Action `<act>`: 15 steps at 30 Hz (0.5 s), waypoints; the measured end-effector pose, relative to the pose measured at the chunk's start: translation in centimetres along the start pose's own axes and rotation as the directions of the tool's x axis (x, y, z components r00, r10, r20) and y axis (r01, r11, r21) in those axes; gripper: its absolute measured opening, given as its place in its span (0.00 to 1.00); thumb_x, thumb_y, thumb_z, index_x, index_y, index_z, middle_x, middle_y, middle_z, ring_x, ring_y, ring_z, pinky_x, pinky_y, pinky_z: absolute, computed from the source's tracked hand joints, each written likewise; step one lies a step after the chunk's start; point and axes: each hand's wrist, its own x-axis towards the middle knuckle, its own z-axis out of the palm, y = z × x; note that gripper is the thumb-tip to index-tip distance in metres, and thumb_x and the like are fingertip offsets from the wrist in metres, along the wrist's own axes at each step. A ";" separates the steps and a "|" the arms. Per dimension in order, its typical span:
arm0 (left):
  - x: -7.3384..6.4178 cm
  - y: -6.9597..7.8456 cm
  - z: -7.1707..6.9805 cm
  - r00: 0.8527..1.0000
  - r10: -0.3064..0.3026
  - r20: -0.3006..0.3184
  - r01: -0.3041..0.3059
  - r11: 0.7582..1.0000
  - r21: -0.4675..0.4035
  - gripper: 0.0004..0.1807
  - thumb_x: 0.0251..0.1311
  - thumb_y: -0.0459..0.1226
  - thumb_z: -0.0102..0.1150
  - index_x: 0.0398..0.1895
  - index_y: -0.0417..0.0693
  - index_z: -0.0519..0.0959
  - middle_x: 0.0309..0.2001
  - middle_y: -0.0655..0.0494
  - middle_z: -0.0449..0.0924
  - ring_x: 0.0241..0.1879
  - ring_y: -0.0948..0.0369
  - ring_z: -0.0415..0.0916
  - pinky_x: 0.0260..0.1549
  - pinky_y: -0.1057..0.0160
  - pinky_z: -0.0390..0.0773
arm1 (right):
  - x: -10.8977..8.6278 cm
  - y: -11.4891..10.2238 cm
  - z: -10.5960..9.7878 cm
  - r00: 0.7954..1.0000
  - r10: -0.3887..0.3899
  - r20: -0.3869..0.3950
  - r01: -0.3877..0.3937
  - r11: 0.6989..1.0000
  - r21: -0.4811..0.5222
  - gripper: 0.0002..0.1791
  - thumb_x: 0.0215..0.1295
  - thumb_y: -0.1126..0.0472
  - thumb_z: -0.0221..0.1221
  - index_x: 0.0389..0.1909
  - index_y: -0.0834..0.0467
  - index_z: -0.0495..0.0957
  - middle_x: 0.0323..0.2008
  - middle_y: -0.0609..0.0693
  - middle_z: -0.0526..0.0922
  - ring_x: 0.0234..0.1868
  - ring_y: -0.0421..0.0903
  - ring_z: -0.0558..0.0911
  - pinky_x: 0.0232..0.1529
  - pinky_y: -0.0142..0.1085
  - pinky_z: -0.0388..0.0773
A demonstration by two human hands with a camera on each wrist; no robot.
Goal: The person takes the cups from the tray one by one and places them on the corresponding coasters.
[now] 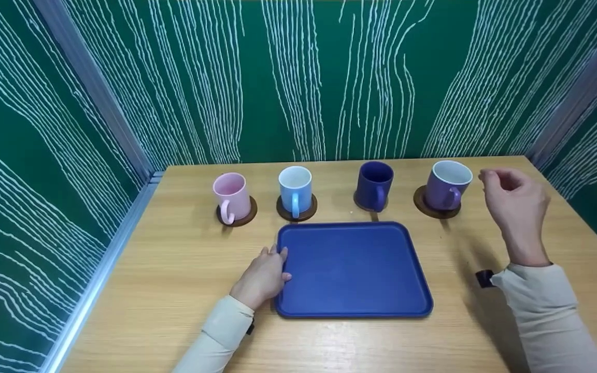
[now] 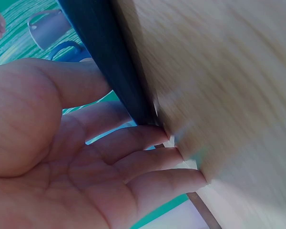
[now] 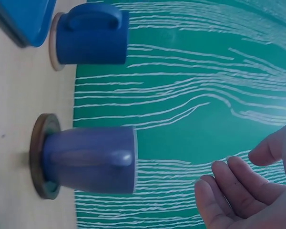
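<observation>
My left hand (image 1: 260,278) lies at the left edge of the dark blue tray (image 1: 350,269). Its thumb and index finger rest over the rim, while the other fingers, nearly straight, touch the table beside it in the left wrist view. My right hand (image 1: 519,210) is raised at the right with fingers loosely bent and nothing between them. Just left of it stands a purple mug (image 1: 442,196) with a white inside, on a brown round coaster (image 1: 423,204). In the right wrist view, a gap separates the fingertips (image 3: 220,167) from this mug.
Behind the tray stand a pink mug (image 1: 233,199), a light blue mug (image 1: 298,199) and a dark blue mug (image 1: 372,189), each on a coaster. Green walls (image 1: 329,83) with white wavy lines enclose the wooden table (image 1: 174,280) at the back and sides.
</observation>
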 end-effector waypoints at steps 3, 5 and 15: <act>0.0 0.0 0.0 1.000 0.000 0.002 0.000 1.000 -0.004 0.33 0.72 0.39 0.61 0.76 0.34 0.65 0.75 0.28 0.61 0.76 0.34 0.57 0.73 0.41 0.63 | -0.7 -0.7 0.0 0.999 -0.034 0.004 0.034 0.999 -0.007 0.25 0.75 0.40 0.52 0.58 0.50 0.85 0.48 0.39 0.84 0.45 0.34 0.75 0.42 0.29 0.72; 0.0 0.0 0.0 1.000 -0.004 0.004 0.004 1.000 -0.008 0.33 0.72 0.39 0.61 0.76 0.34 0.66 0.75 0.28 0.60 0.76 0.34 0.56 0.73 0.41 0.62 | -1.2 -1.0 0.0 0.998 -0.061 0.009 0.061 0.998 -0.002 0.25 0.75 0.41 0.51 0.58 0.50 0.85 0.51 0.41 0.84 0.48 0.35 0.75 0.44 0.28 0.72; 0.2 0.1 0.1 0.999 -0.036 0.014 0.037 0.999 -0.022 0.34 0.73 0.40 0.60 0.77 0.37 0.65 0.76 0.30 0.59 0.77 0.35 0.55 0.73 0.41 0.61 | -3.1 -2.0 0.9 0.973 -0.232 -0.010 0.232 0.972 0.027 0.19 0.74 0.48 0.54 0.50 0.54 0.88 0.49 0.47 0.88 0.46 0.33 0.80 0.41 0.22 0.75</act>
